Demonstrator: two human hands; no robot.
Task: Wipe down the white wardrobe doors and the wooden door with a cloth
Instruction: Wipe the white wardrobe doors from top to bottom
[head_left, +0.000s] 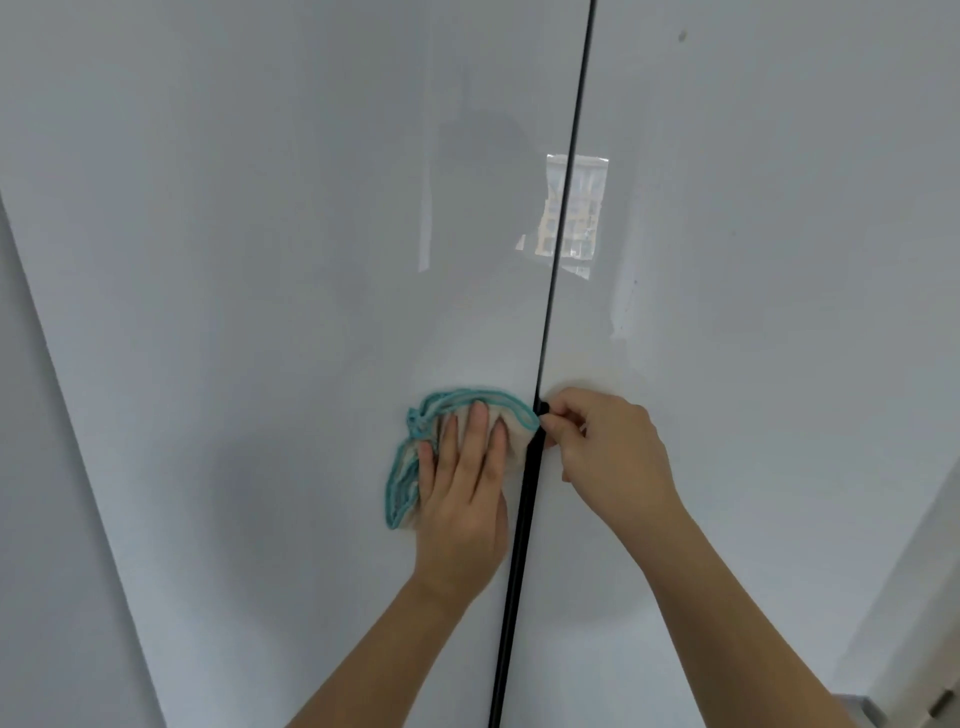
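**Head view, looking at the wardrobe front.** We see two glossy white panels, the left wardrobe door (260, 260) and the right wardrobe door (779, 312). A thin dark seam (549, 312) divides them, running from 12 o'clock down to 6 o'clock with a slight lean.

The cloth (405, 478) is cream with a teal border. It lies bunched flat against the left wardrobe door, just below the centre of the view and just beside the seam at its 9 o'clock side.

The left hand (462, 483) lies spread over the cloth. Its fingers are straight and point toward 12 o'clock, pressing the fabric to the panel. The teal edging shows past the fingertips at 12 o'clock and past the hand at 9 o'clock.

The right hand (608, 447) sits at 3 o'clock of the cloth, on the other side of the seam. Its fingers are curled, with thumb and fingertips meeting at the seam, where they pinch the edge of the right wardrobe door. The two hands are near each other but apart, and both forearms enter from 6 o'clock.

A bright window reflection (574, 208) straddles the seam at 12 o'clock of the hands. A small dark speck (682, 35) marks the right wardrobe door near the top edge. A metal hinge (943, 701) shows in the corner at 5 o'clock.
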